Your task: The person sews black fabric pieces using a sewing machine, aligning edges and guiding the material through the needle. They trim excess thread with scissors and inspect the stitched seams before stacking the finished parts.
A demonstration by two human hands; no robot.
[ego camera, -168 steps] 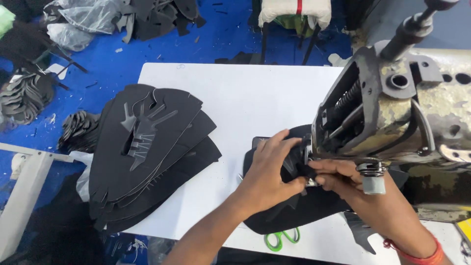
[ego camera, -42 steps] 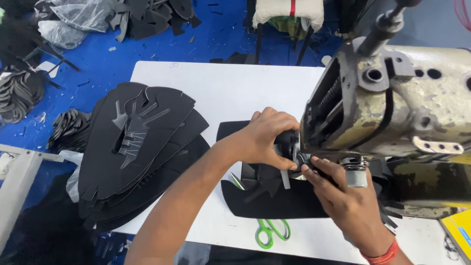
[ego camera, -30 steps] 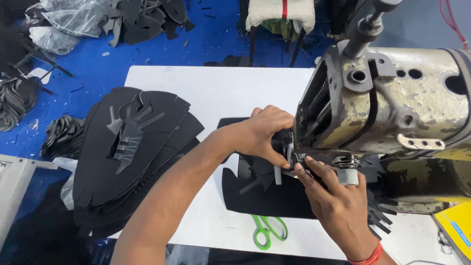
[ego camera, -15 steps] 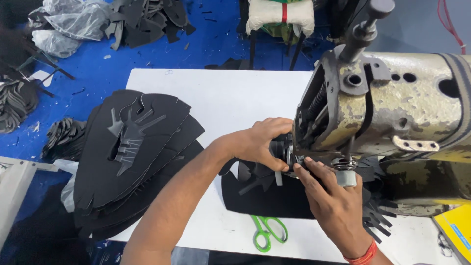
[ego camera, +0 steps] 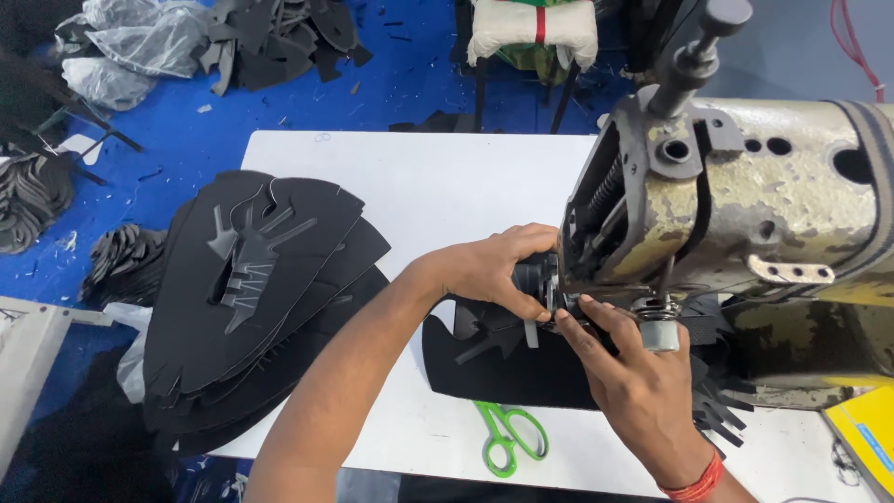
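Head view of a white table [ego camera: 438,186] with an old cream sewing machine [ego camera: 745,224] at its right side. The left hand [ego camera: 489,270] curls over a black cut piece [ego camera: 521,363] at the needle area, fingers bent and pressing it against the machine head. The right hand [ego camera: 633,382] comes in from below, its fingertips [ego camera: 582,312] pinching at the same spot beneath the presser foot; what exactly they grip is hidden, probably the edge of the piece. The piece lies flat on the table just in front of the machine, partly beneath both hands. Green-handled scissors [ego camera: 507,433] lie just beside its near edge. A fanned stack of similar black pieces [ego camera: 251,307] sits on the table's left end, well apart from the hands. On the blue floor [ego camera: 186,130] lie black scraps [ego camera: 279,37] and a clear plastic bag [ego camera: 140,47], whose contents cannot be made out. A yellow box corner [ego camera: 866,438] shows at lower right.
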